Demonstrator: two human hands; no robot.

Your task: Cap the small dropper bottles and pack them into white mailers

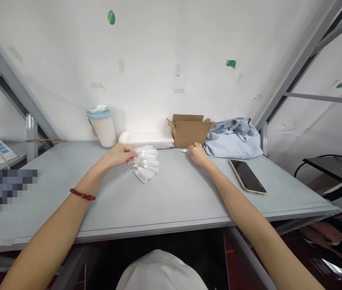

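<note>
A loose heap of small white translucent tags with thin string loops [144, 174] lies on the grey table. At the heap's upper left edge is my left hand [119, 155], its thumb and fingers pinched on one of the white tags. My right hand [198, 154] rests at the table in front of the cardboard box [189, 135]. Its fingers are closed on a small white piece with a thin string [184, 151], whose right end is hidden under the fingertips.
A flat white stack [146, 139] lies along the wall, between a blue-lidded cup [104, 129] and the open box. Light blue cloth [234, 141] is bunched right of the box. A phone [247, 176] lies at right. Metal frame posts [291, 76] slant at both sides.
</note>
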